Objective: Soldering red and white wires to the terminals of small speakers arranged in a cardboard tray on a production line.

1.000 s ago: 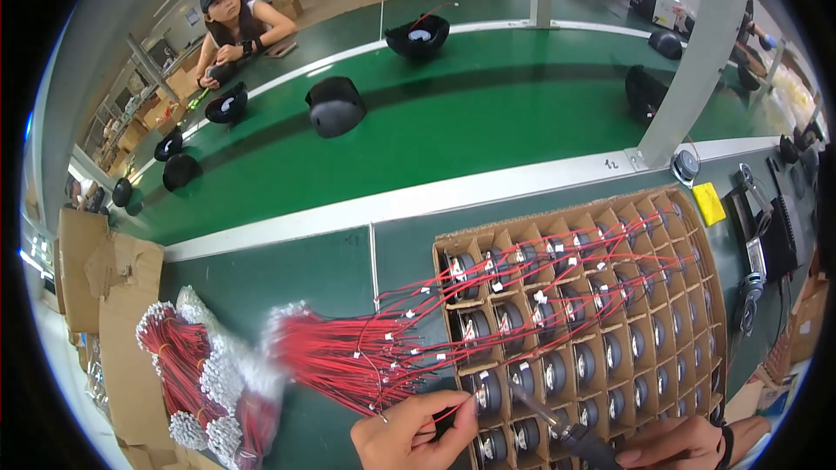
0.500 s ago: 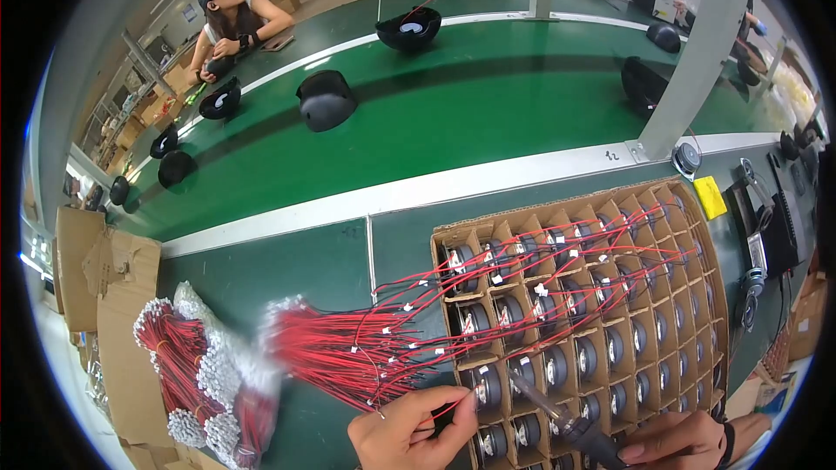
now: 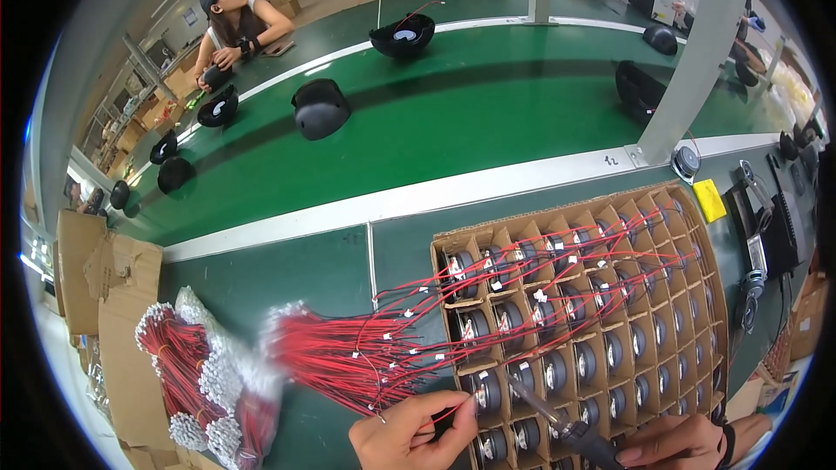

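My left hand (image 3: 414, 432) pinches the end of a red wire (image 3: 446, 414) beside a small round speaker (image 3: 489, 390) in the near left part of a divided carton (image 3: 446, 233). My right hand (image 3: 677, 440) is closed around the dark handle of a soldering iron (image 3: 592, 444). Its metal shaft slants up and left over the carton, its tip close to the neighbouring speakers; contact cannot be made out. Speakers stand on edge in the carton's cells. Red and black wires run across the far rows. A loose spread of red wires (image 3: 344, 352) lies left of the carton.
Bundled red wires with white connectors (image 3: 178, 348) lie at left beside cardboard (image 3: 126, 296). Beyond a white rail, black shells (image 3: 320, 109) sit on a green conveyor (image 3: 418, 135). A grey post (image 3: 688, 65), a yellow pad (image 3: 710, 200) and a loose speaker (image 3: 686, 162) are at right. Co-workers sit across.
The black shells on the conveyor have shifted slightly left. My left hand stays at the same speaker with the wire, and the soldering iron has moved only slightly.
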